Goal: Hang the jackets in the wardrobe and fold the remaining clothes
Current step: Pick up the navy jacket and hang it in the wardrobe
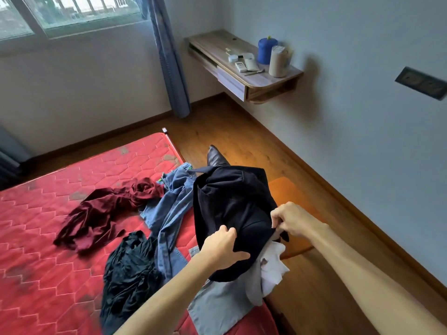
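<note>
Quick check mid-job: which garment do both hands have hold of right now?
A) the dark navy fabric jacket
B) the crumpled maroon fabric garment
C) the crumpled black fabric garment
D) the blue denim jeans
A: the left hand grips the near edge of the dark navy fabric jacket, and the right hand pinches its right edge.

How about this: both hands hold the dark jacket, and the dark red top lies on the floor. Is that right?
Not quite. The head view shows the dark red top lying on the red mattress instead. The left hand and right hand do hold the dark jacket.
</note>
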`<move>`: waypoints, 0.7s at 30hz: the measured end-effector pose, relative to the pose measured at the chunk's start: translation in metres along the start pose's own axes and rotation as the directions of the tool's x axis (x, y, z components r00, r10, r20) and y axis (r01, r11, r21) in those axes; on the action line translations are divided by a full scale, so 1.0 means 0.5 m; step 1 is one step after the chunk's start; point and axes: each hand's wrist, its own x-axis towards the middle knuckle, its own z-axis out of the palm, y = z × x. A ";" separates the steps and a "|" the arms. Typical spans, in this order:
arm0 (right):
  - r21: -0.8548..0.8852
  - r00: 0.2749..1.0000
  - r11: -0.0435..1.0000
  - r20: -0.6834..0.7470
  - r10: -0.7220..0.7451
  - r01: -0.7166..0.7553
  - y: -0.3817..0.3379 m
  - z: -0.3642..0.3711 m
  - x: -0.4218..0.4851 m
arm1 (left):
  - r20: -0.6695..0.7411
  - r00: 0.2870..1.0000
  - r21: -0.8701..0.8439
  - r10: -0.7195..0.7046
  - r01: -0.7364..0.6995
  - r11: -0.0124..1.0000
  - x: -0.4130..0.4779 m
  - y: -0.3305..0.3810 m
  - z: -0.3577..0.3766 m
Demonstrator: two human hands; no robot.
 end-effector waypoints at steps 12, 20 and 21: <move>-0.166 0.908 0.929 -0.211 -0.361 0.331 -0.172 -0.087 -0.014 | -0.252 0.959 -0.101 -0.129 0.107 0.989 -0.032 0.048 -0.025; -0.162 0.751 0.867 -0.443 -0.490 0.470 -0.267 -0.190 -0.012 | -0.592 0.778 -0.361 -0.210 -0.024 0.932 -0.057 0.009 -0.137; -0.157 0.729 0.862 -0.474 -0.494 0.481 -0.276 -0.205 -0.012 | -0.632 0.742 -0.391 -0.224 -0.055 0.919 -0.064 -0.006 -0.160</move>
